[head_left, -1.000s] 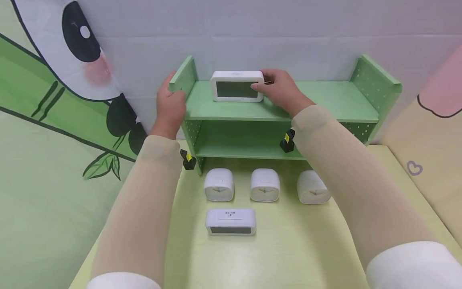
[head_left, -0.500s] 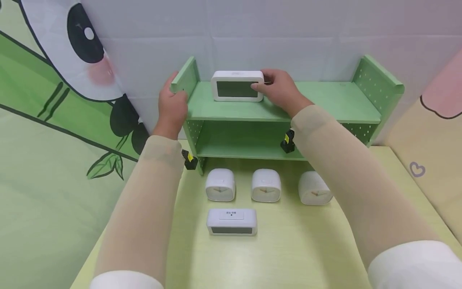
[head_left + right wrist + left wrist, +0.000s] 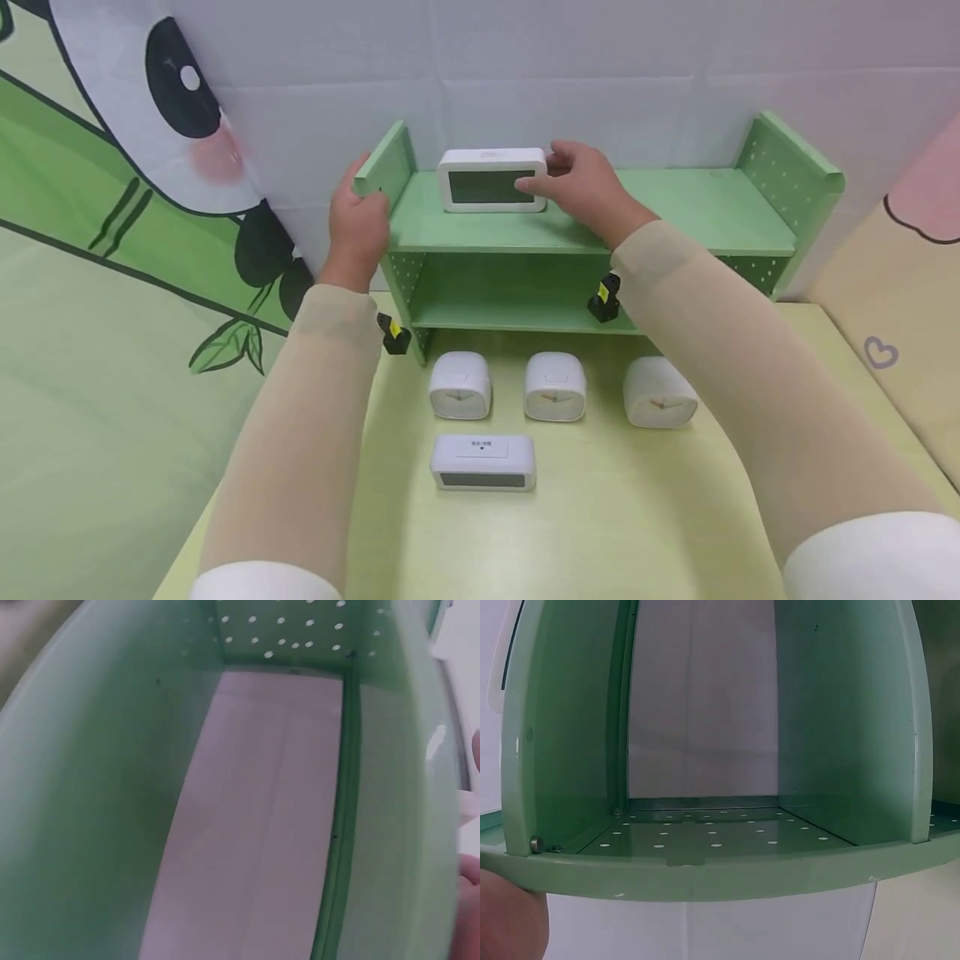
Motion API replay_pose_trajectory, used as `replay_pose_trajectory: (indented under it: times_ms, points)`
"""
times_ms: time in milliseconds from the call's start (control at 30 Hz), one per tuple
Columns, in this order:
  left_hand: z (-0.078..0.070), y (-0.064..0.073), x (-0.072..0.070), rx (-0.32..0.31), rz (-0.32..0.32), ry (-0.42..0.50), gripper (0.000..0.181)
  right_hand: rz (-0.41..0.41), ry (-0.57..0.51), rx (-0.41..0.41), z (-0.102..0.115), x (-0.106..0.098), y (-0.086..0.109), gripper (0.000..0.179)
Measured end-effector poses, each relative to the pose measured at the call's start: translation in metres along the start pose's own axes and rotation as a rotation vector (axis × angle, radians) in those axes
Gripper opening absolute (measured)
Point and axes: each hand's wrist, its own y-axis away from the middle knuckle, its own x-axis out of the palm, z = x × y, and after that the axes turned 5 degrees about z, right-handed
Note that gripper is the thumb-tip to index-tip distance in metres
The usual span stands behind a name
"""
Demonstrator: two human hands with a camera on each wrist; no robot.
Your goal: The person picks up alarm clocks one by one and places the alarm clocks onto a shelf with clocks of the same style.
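A white digital clock [image 3: 491, 181] with a dark screen stands upright on the top board of a green shelf [image 3: 675, 208], towards its left end. My right hand [image 3: 588, 187] is at the clock's right end, its thumb overlapping the screen and its other fingers loosened just off the side. At the left my left hand [image 3: 356, 221] grips the shelf's upright side panel, fingers on the outer side. The left wrist view shows the shelf's dotted side panel [image 3: 705, 877] with part of the hand [image 3: 510, 915] at the corner.
Below the shelf, three white analog clocks stand in a row: left [image 3: 460, 385], middle [image 3: 555, 387] and right [image 3: 658, 392]. Another white digital clock [image 3: 483, 462] lies in front of them on the pale table [image 3: 570, 533]. A printed cloth wall [image 3: 562, 83] rises behind the shelf.
My right fingers have eased away from the clock's right end, and the thumb has slid slightly left across the screen. The left hand keeps its hold on the shelf panel.
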Motion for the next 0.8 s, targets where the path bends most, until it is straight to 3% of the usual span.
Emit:
replay_pose_trajectory:
  times_ms: [100, 400, 600, 800]
  points:
    - [0.0, 0.001, -0.005, -0.007, -0.019, -0.02, 0.068, -0.03, -0.042, -0.017, 0.001, 0.002, 0.008, 0.098]
    - [0.008, 0.002, -0.004, 0.026, 0.012, 0.029, 0.07, -0.164, -0.07, -0.232, -0.02, 0.021, 0.063, 0.081]
    - [0.012, 0.001, -0.007, 0.035, 0.017, 0.005, 0.07, -0.16, -0.167, -0.411, -0.029, 0.048, 0.093, 0.07]
    - [0.01, -0.003, -0.011, 0.039, 0.007, -0.008, 0.07, -0.14, -0.192, -0.46, -0.035, 0.072, 0.112, 0.069]
